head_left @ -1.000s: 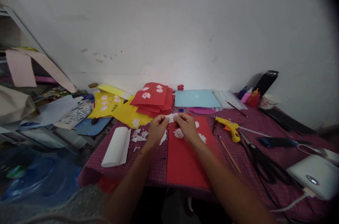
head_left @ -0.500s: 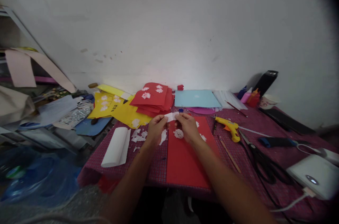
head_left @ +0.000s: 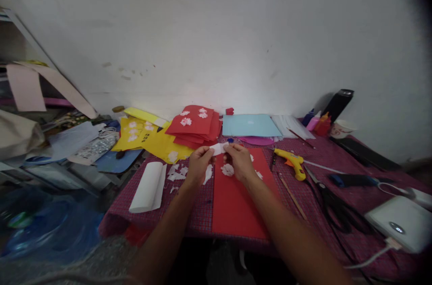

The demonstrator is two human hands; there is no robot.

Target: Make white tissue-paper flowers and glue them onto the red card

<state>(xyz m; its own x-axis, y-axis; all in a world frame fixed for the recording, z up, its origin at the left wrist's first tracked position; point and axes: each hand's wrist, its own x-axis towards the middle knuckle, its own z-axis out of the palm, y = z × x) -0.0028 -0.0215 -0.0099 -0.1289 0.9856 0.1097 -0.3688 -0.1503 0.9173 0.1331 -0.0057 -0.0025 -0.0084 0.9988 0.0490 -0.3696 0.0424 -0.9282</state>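
A small white paper piece is stretched between my two hands, pinched at its left end by my left hand and at its right end by my right hand. Beneath my right hand lies a red sheet bearing white paper flowers, one of them between my hands. Torn white scraps lie left of my left hand, and a white paper roll rests farther left. Behind my hands is a small blue cap-like object.
Right of the red sheet are a pencil, a yellow glue gun, black scissors and a white power bank. Red cards, yellow cards and a light blue folder lie along the wall.
The fingers of my right hand have shifted very slightly on the white paper. Otherwise the hands and table objects look the same.
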